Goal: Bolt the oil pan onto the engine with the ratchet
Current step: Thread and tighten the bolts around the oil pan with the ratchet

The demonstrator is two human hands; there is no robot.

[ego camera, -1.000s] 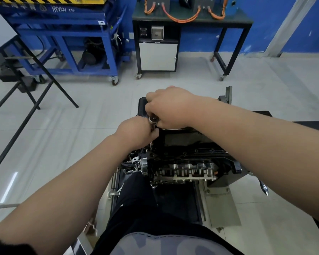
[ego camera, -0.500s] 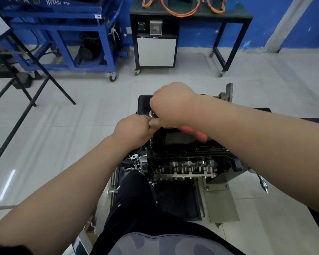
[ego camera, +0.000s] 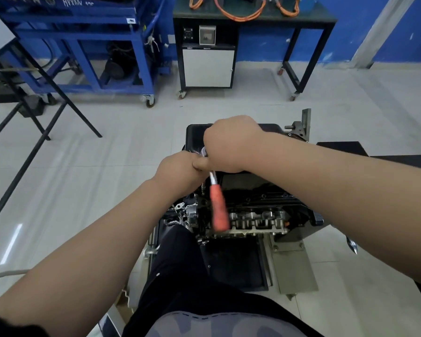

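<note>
Glossy floor (ego camera: 107, 166) — blue wall (ego camera: 350, 40) (engine (ego camera: 253, 215) central)

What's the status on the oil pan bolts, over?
Right hand grips ratchet near its head. Left hand curled beside it, grip hidden. Oil pan on engine. Nothing blocking the handle.

Black trousers (ego camera: 180, 276); grey camouflage shirt (ego camera: 224, 327); black sleeve edge (ego camera: 12, 328).

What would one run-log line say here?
right hand: grips ratchet near head | left hand: beside it, grip hidden | handle: orange, blurred | oil pan: on engine
</note>
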